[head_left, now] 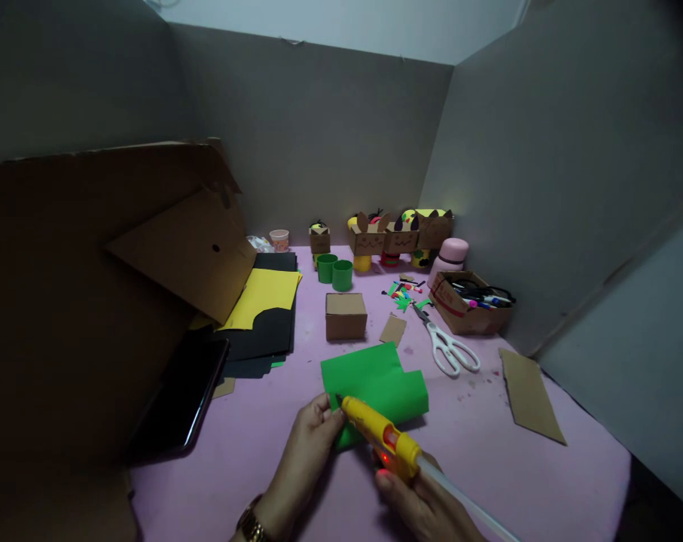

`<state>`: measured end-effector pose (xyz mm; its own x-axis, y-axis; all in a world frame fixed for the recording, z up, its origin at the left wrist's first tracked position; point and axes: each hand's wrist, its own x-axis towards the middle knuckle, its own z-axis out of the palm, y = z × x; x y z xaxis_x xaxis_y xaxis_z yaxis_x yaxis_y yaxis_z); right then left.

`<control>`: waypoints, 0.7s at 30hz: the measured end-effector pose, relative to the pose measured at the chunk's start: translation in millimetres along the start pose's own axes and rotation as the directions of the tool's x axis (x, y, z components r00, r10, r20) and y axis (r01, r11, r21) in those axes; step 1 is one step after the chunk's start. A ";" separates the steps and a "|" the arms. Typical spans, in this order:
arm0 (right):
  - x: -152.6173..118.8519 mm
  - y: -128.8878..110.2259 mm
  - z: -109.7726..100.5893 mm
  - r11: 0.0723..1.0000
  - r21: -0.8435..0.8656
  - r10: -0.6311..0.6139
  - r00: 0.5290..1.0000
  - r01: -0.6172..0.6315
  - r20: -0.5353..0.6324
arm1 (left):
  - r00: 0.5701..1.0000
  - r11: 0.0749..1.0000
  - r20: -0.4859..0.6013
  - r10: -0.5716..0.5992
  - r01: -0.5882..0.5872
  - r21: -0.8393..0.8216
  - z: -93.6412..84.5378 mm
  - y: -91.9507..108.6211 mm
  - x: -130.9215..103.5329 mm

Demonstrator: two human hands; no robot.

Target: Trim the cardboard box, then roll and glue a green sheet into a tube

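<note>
A green sheet, curled at its right side, is in front of me over the pink table. My left hand pinches the sheet's left lower edge between thumb and fingers. Wrapped round the handle of a yellow glue gun, my right hand keeps the gun's dark nozzle at the sheet, close to my left fingertips. A red light glows on the gun, and a long clear glue stick sticks out of its back. Beyond the sheet sits a small closed cardboard box.
White scissors and a box of pens lie right. Green rings, cardboard figures and a pink bottle stand behind. Left are yellow paper, black sheets and a dark tablet. A cardboard piece is far right.
</note>
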<state>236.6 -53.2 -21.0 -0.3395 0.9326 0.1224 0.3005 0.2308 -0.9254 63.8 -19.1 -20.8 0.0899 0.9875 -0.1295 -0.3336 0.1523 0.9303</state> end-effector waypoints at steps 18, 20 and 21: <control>-1.8 2.5 -2.6 0.999 0.034 -0.001 1.000 0.001 -0.013 | 1.000 1.000 0.001 0.017 -0.017 -0.015 -5.1 -4.2 3.9; -2.2 1.8 -4.0 1.000 0.020 0.010 1.000 -0.009 -0.028 | 1.000 1.000 0.005 0.015 -0.015 -0.018 -4.3 -2.3 3.4; -2.5 1.4 -4.7 1.000 0.012 0.015 0.999 -0.014 -0.033 | 1.000 1.000 0.009 0.015 -0.014 -0.016 -4.1 -1.7 3.2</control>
<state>242.1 -53.8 -20.9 -0.3054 0.9446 0.1204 0.2947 0.2140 -0.9313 60.8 -16.0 -24.1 0.0931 0.9892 -0.1129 -0.3496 0.1387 0.9266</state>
